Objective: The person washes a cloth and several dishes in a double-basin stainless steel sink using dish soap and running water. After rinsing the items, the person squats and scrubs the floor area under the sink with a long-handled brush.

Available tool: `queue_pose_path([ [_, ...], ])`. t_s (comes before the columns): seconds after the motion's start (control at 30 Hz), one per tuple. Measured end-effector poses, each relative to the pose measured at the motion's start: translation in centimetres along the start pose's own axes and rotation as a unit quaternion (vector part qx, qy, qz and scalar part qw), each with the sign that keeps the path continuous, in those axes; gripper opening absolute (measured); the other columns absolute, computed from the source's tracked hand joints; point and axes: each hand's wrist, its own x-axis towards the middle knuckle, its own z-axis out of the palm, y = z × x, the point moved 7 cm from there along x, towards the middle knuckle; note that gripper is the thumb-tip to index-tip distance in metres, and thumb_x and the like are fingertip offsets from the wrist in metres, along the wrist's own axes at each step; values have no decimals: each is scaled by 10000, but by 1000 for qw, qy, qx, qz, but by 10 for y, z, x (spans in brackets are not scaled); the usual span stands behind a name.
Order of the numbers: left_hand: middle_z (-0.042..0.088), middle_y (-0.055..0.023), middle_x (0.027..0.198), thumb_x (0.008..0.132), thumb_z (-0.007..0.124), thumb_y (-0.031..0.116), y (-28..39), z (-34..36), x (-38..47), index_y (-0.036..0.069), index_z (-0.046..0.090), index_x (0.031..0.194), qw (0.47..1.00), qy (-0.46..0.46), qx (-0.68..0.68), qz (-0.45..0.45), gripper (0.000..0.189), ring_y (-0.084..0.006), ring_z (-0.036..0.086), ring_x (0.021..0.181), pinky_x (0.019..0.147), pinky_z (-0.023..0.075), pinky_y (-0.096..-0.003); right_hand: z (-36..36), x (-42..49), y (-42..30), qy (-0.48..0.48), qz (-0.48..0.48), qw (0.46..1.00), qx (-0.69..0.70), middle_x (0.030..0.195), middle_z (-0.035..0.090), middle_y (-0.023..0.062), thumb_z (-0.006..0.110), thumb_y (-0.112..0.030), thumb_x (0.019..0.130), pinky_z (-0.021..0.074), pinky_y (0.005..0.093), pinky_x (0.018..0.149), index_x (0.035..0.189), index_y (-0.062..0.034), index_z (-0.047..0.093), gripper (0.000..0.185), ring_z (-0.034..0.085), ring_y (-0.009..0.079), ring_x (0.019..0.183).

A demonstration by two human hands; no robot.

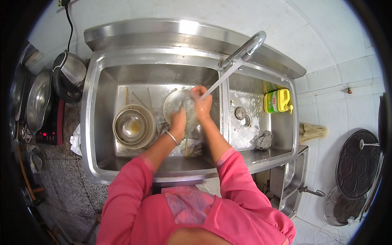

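Observation:
Inside the large left basin of the stainless-steel sink, my left hand (178,121) grips a greyish wet cloth (190,112), blurred by motion. My right hand (202,102) is at the cloth's upper right side, under the water stream (223,78); its fingers are blurred, so its hold on the cloth is unclear. Partly covered by the cloth and hands is a pale round bowl (170,102). Left of my hands stands a stack of nested bowls, with a metal bowl (130,127) on top holding a little yellowish residue.
Several chopsticks (151,99) lie on the basin floor. A chrome faucet (255,43) runs above the divider. The right basin holds a yellow detergent jug (277,101), a drain strainer (240,112) and a crumpled grey rag (262,140). An electric kettle (72,69) and induction cooker (50,134) stand left.

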Motion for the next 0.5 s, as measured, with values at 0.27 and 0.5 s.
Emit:
queue_pose_path([
  [0.27, 590, -104, 1267, 936, 650, 265, 41, -1, -43, 31, 501, 1393, 983, -126, -94, 90, 534, -169, 566, 1108, 941, 457, -306, 4, -3, 42, -216, 262, 919, 199, 1163, 651, 113, 676, -229, 933, 534, 303, 834, 1337, -21, 553, 471, 644, 171, 973],
  [0.5, 484, -66, 1463, 1040, 443, 178, 71, -14, -35, 194, 318, 1549, 946, -147, -288, 34, 524, -218, 505, 1291, 1084, 409, -356, -9, -24, 36, -191, 267, 895, 301, 1176, 654, 107, 551, -67, 954, 561, 345, 863, 1332, -36, 543, 380, 668, 219, 1010],
])
